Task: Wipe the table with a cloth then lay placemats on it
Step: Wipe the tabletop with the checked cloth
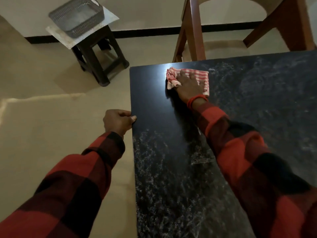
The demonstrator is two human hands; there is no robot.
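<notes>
Gripping the table's left edge, the left hand curls its fingers over the rim of the glossy black, white-speckled slab. Farther on, the right hand presses flat, fingers spread, on a crumpled red-and-white striped cloth near the far left corner. Beyond stand a dark stool bearing a grey mesh basket, and a wooden chair.

Glossy dark table, woven cloth, wood and plastic around.
Table top black, smooth, shiny near the cloth, dusty whitish smears elsewhere. Cloth soft red-white striped fabric, crumpled. Sleeves red-black checked flannel-like cloth. Basket grey perforated plastic. Stool dark wood. Chair brown polished wood. Floor smooth beige tile.
</notes>
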